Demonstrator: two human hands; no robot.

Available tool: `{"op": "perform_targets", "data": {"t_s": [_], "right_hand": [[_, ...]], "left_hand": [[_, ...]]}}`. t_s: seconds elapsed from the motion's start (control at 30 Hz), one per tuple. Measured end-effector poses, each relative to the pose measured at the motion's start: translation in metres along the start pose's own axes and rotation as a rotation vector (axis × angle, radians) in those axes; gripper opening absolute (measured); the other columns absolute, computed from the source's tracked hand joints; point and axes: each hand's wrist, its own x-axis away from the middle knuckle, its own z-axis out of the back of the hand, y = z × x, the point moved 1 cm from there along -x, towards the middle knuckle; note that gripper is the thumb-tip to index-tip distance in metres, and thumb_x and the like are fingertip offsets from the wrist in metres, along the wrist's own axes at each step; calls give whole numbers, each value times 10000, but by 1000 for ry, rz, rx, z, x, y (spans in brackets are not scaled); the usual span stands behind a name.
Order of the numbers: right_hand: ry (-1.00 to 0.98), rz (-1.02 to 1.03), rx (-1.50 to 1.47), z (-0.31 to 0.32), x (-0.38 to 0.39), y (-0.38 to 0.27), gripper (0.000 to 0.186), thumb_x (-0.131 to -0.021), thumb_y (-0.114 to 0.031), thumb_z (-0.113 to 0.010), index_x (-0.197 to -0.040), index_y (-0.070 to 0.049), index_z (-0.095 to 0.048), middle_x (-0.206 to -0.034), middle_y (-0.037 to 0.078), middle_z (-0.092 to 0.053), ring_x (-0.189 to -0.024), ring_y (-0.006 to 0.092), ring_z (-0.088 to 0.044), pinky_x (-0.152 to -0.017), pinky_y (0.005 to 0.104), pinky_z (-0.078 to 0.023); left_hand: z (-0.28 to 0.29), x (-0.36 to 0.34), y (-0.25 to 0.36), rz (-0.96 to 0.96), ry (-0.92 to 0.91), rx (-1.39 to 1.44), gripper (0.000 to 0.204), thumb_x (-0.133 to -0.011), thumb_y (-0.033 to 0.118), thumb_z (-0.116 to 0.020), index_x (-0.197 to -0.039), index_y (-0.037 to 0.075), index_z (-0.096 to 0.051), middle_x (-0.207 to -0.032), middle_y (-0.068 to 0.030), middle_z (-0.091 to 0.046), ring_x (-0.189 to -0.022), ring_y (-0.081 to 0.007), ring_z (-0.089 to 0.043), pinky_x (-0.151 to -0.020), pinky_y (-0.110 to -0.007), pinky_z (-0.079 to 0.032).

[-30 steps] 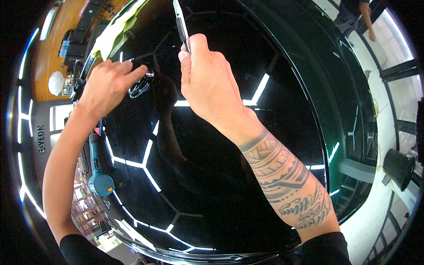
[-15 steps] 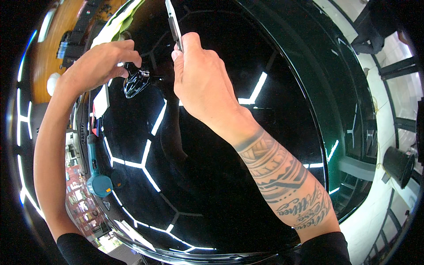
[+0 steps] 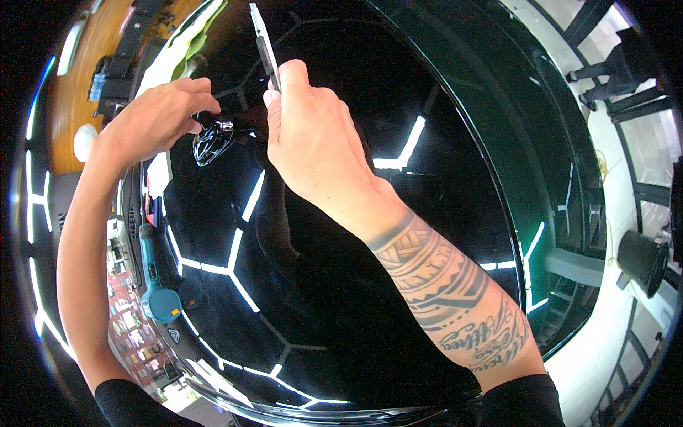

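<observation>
A glossy black fin-shaped antenna (image 3: 213,144) stands on the shiny black car panel (image 3: 334,285). My left hand (image 3: 160,117) is bent over its far end, with thumb and fingers curled in a pinch. Whatever lies between those fingertips is too small to tell. My right hand (image 3: 316,135) is closed around a slim snap-off utility knife (image 3: 265,53). Its silver end points away from me, up and slightly left, apart from the antenna.
A teal heat gun (image 3: 162,302) lies along the panel's left edge, near some white sheets (image 3: 161,174). Pale green crumpled material (image 3: 181,53) is at the far left. A person (image 3: 626,67) in dark clothes and a black bin (image 3: 644,263) are on the right.
Both my hands have shifted slightly toward me and left in the picture, the knife along with the right. The left fingers still curl at the antenna. The person at far right has moved.
</observation>
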Motion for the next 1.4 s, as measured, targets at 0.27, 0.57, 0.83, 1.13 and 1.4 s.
{"op": "perform_targets", "data": {"t_s": [0.27, 0.57, 0.83, 1.13, 1.4], "right_hand": [[70, 75, 85, -7, 3, 5, 161, -1022, -149, -483, -1015, 9, -453, -627, 181, -602, -534, 309, -651, -462, 390, -491], [34, 69, 79, -4, 4, 4, 160, -1031, -152, -473, -1008, 4, -452, -595, 136, -570, -457, 236, -598, -415, 339, -442], [50, 76, 76, -6, 5, 4, 156, -1025, -144, -477, -1007, 8, -452, -605, 156, -582, -471, 264, -611, -425, 363, -457], [-4, 8, 12, -2, 5, -2, 153, -950, -110, -511, -982, 29, -454, -709, 259, -649, -679, 439, -667, -616, 529, -530], [2, -5, 13, 0, 4, -3, 156, -945, -106, -515, -983, 33, -456, -718, 264, -654, -686, 438, -670, -619, 525, -533]], "left_hand": [[1, -2, -3, -20, -55, 79, 291, -777, 1, -698, -1064, 41, -686, -982, -104, -602, -954, -313, -631, -846, -421, -521], [3, -2, -4, -12, -92, -2, 301, -809, 31, -688, -1096, 121, -696, -997, -83, -598, -948, -284, -640, -855, -408, -531], [2, 1, -3, -61, -63, -43, 282, -832, 42, -671, -1103, 121, -682, -999, -91, -577, -925, -282, -636, -828, -418, -533], [-7, 7, -5, -99, -13, 21, 310, -839, -18, -614, -1096, 114, -725, -898, -109, -577, -831, -299, -624, -743, -419, -528], [-8, 9, -8, -146, 25, 36, 321, -814, -46, -601, -1086, 77, -719, -906, -121, -577, -841, -317, -622, -744, -437, -523]]}}
